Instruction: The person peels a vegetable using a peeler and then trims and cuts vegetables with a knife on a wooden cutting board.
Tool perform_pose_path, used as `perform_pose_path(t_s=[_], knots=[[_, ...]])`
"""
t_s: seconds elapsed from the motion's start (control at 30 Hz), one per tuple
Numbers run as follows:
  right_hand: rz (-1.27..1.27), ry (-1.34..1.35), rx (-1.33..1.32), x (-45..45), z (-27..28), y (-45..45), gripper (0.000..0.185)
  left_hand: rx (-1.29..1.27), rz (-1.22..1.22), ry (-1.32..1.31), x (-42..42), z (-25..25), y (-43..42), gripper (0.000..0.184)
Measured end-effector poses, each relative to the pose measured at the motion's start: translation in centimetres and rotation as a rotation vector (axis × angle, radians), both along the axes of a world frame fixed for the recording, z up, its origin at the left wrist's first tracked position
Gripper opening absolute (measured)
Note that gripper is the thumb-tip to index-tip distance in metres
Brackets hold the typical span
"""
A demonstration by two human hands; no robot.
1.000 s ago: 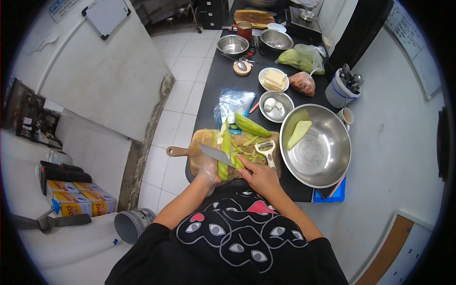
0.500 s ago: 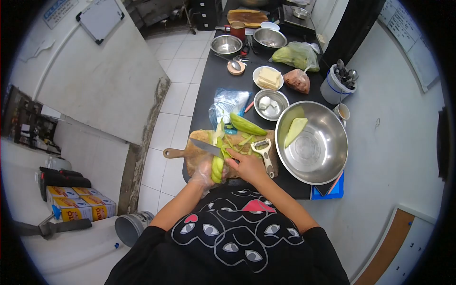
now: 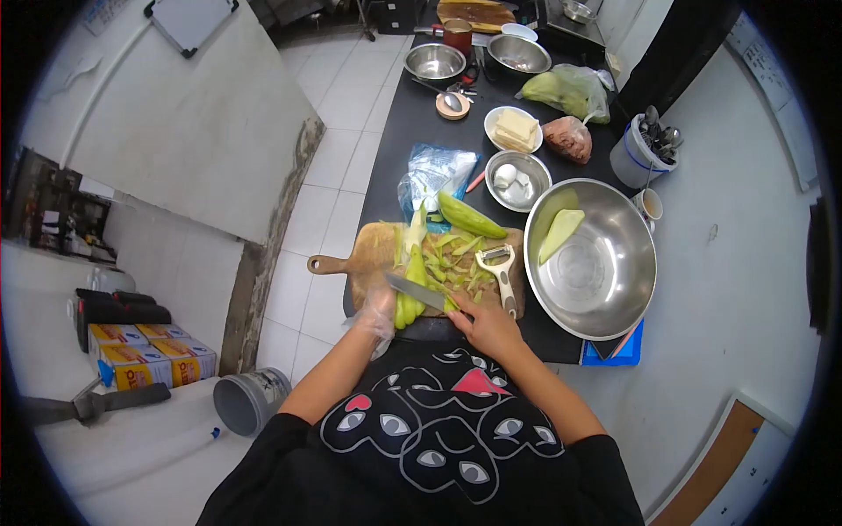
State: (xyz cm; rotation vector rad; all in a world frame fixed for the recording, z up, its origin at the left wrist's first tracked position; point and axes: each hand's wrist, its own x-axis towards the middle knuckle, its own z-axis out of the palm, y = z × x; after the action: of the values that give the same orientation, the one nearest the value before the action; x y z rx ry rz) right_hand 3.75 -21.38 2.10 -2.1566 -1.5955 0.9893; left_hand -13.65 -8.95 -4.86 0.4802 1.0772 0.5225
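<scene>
My left hand (image 3: 379,307), in a clear plastic glove, grips a pale green peeled vegetable (image 3: 410,305) over the near part of the wooden cutting board (image 3: 375,245). Its exact kind I cannot make out. My right hand (image 3: 488,324) is wrapped round the handle of a knife (image 3: 416,291), whose blade lies across the vegetable and points left. Green peelings (image 3: 458,249) are scattered on the board. A white-headed peeler (image 3: 502,273) rests at the board's right side. Behind the peelings lies a larger green piece (image 3: 474,216) with its skin on.
A large steel bowl (image 3: 605,294) stands right of the board with one pale green piece (image 3: 561,235) inside. Farther back are a small bowl of eggs (image 3: 517,182), a plate of pale yellow blocks (image 3: 513,130), a blue-and-clear plastic bag (image 3: 436,178) and a utensil bucket (image 3: 638,153).
The knife and my right hand have come nearer my body and to the right along the vegetable. My left hand still grips it. The whole view has shifted slightly.
</scene>
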Motion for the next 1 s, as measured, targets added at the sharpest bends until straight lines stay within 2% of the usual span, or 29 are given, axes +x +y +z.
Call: perform_pose_path(t_s=[0.2,0.3,0.53,0.6,0.63,0.7,0.73,0.83,0.87,0.93,1.0], knots=[[-0.006,-0.072,0.071,-0.7,-1.4,-1.6,0.044,0.002,-0.096,-0.164,-1.1,-1.5,-1.0,0.035],[-0.012,-0.075,0.014,-0.9,-2.1,-1.2,0.045,-0.068,-0.121,-0.128,-1.7,-3.0,-1.3,0.035],[-0.023,-0.106,-0.161,-1.6,-1.2,1.3,0.048,-0.025,-0.152,-0.073,-1.6,-2.1,-1.4,0.034],[-0.062,-0.139,-0.018,-0.4,-5.1,1.4,0.049,0.084,-0.226,-0.065,-1.5,-3.8,-2.2,0.033],[-0.081,-0.155,0.057,0.0,-5.3,1.8,0.049,0.055,-0.234,-0.065,-1.5,-3.7,-1.9,0.033],[-0.072,-0.098,0.0,0.0,-5.7,1.1,0.048,-0.014,-0.248,-0.057,-1.9,-3.7,-1.4,0.031],[-0.054,-0.057,-0.045,-0.2,-4.9,0.6,0.048,-0.086,-0.163,-0.049,-2.1,-3.5,-1.2,0.031],[0.002,-0.005,-0.133,-0.4,-1.8,-1.4,0.048,-0.071,-0.127,-0.057,-1.7,-3.8,-0.6,0.032],[0.022,0.006,-0.158,-0.6,-1.0,-1.9,0.049,-0.087,-0.127,-0.076,-1.5,-2.5,-0.6,0.033],[0.03,-0.067,-0.125,-0.8,-0.3,-2.3,0.046,-0.112,-0.135,-0.115,-1.1,0.0,-0.8,0.034],[0.03,-0.105,-0.129,-0.9,-0.1,-2.2,0.046,-0.109,-0.138,-0.073,-1.2,-0.8,-0.6,0.033]])
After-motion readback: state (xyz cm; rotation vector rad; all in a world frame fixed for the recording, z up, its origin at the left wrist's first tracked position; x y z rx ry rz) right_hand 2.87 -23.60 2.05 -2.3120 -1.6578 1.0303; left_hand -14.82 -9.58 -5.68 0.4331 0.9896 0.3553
